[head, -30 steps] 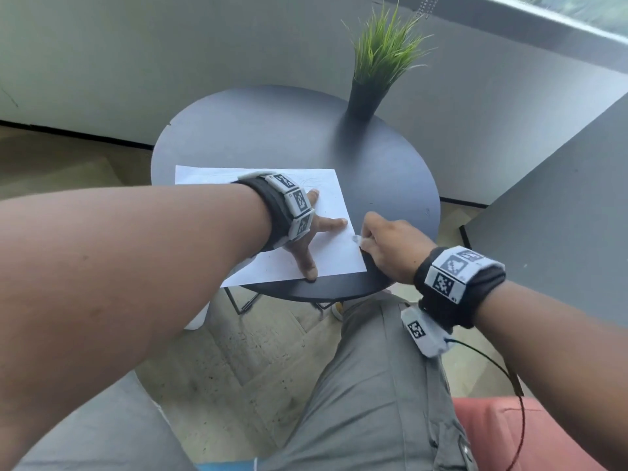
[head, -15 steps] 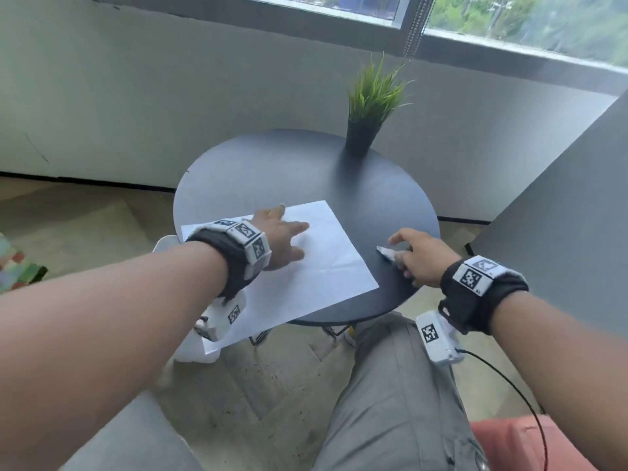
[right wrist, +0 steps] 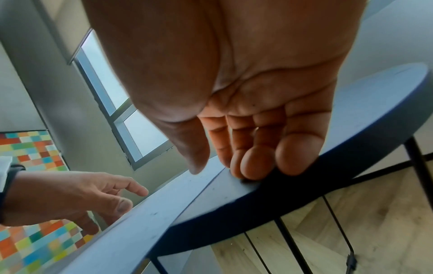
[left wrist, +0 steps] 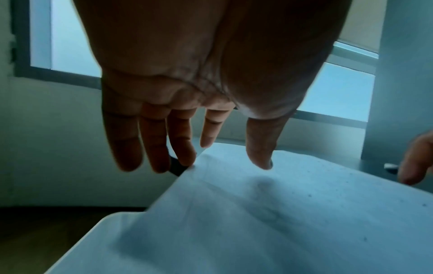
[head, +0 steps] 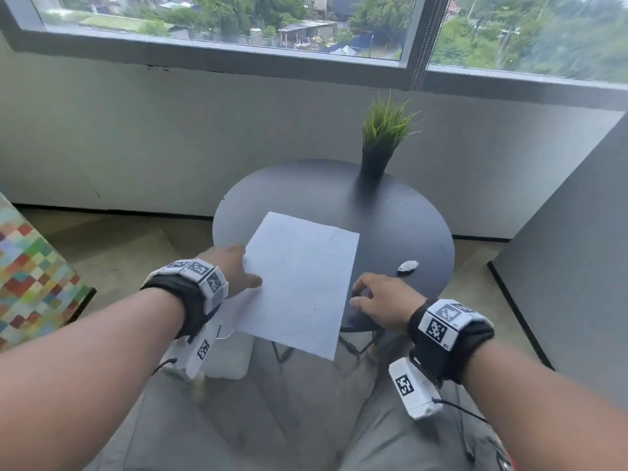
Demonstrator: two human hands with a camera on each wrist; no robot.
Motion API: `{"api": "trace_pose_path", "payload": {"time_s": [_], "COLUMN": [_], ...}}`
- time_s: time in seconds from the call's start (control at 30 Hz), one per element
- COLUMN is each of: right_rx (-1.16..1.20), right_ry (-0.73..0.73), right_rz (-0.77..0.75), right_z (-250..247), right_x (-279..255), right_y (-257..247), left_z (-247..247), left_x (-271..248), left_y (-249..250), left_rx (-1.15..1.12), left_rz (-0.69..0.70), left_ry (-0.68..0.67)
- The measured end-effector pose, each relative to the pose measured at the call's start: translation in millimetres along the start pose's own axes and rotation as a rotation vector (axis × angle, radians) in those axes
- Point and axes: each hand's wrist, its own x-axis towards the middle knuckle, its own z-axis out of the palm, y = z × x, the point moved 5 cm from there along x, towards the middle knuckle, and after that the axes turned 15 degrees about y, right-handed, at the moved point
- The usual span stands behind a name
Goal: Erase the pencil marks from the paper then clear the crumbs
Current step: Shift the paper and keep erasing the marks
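The white paper [head: 302, 273] lies on the round dark table [head: 390, 226], its near end hanging over the table's front edge. Dark crumbs [left wrist: 309, 195] speck the sheet [left wrist: 281, 222]. My left hand [head: 249, 270] is at the paper's left edge. Its fingers [left wrist: 182, 148] are straight beside the edge and the thumb hovers just over the sheet. My right hand [head: 360, 294] holds nothing, its loosely curled fingertips [right wrist: 248, 166] resting on the table beside the paper's right edge. The white eraser [head: 407, 266] lies alone on the table, beyond the right hand.
A potted grass plant [head: 380, 144] stands at the table's far edge. A white bin [head: 227, 362] sits on the floor under the paper's overhanging left side. A grey panel [head: 560, 266] stands to the right and a multicoloured block [head: 30, 283] to the left.
My right hand let go of the eraser, which now lies on the table. The paper turned and slid over the near edge. My left hand went from flat on the sheet to its left edge.
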Motion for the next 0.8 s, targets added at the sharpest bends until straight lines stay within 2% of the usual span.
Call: {"api": "trace_pose_path", "payload": {"time_s": [0.07, 0.17, 0.27, 0.4, 0.53, 0.7, 0.8], "right_rx": [-0.006, -0.022, -0.028, 0.011, 0.106, 0.473, 0.647], "right_ry": [-0.012, -0.023, -0.018, -0.017, 0.041, 0.066, 0.138], "right_rz": [-0.011, -0.032, -0.054, -0.054, 0.070, 0.287, 0.250], "right_z": [3, 5, 7, 9, -2, -28, -64], "right_x": [-1, -5, -7, -12, -3, 27, 41], "right_y": [-9, -18, -15, -7, 5, 22, 14], "left_z": [4, 8, 5, 7, 7, -20, -43], "left_x": [-9, -19, -27, -35, -35, -31, -28], "left_y": [-9, -22, -29, -27, -23, -9, -1], "left_rx": [-0.202, -0.657, -0.808, -0.882, -1.013, -1.334, -1.446], "left_rz": [-0.119, -0.320, -0.381, -0.326, -0.222, -0.151, -0.098], "left_ry": [-0.013, -0.051, -0.080, -0.062, -0.037, 0.027, 0.090]}}
